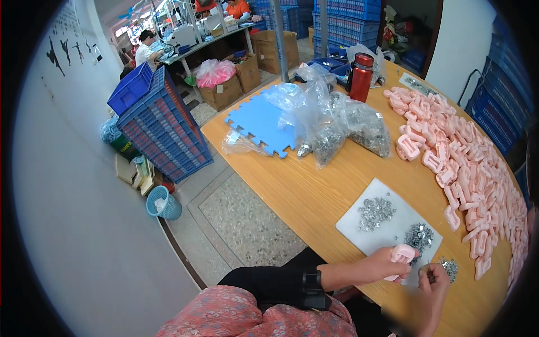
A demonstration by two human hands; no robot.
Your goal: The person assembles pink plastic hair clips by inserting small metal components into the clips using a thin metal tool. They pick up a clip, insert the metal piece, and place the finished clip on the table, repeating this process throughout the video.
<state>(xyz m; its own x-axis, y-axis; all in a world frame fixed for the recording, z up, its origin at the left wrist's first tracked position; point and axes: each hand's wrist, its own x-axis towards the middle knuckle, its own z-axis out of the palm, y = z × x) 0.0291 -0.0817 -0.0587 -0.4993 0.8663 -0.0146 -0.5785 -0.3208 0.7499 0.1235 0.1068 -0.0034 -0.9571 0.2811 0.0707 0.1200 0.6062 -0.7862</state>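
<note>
Our left grip (386, 263) clasps a pale pink, rounded plastic piece (403, 254); beside it, our right grip (433, 281) has bunched fingers, holding what we cannot tell. Just beyond both, small silver metal bits (419, 236) lie on a white rectangular board (370, 240). Farther beyond, we see a red cylindrical flask (361, 78).

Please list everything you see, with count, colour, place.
Table: one, tan, right
Board: one, white, near hands
Metal piles: three, silver, on and beside board
Pink parts: many, pink, table's right
Bags: several, clear, far table
Foam mat: one, blue, beside bags
Flask: one, red, behind bags
Crates: many, blue, left, far, right
Bin: one, light blue, left floor
Boxes: several, brown, far floor
People: at least two, orange/white tops, far
Left hand: one, holding pink part
Right hand: one, beside metal pile
</note>
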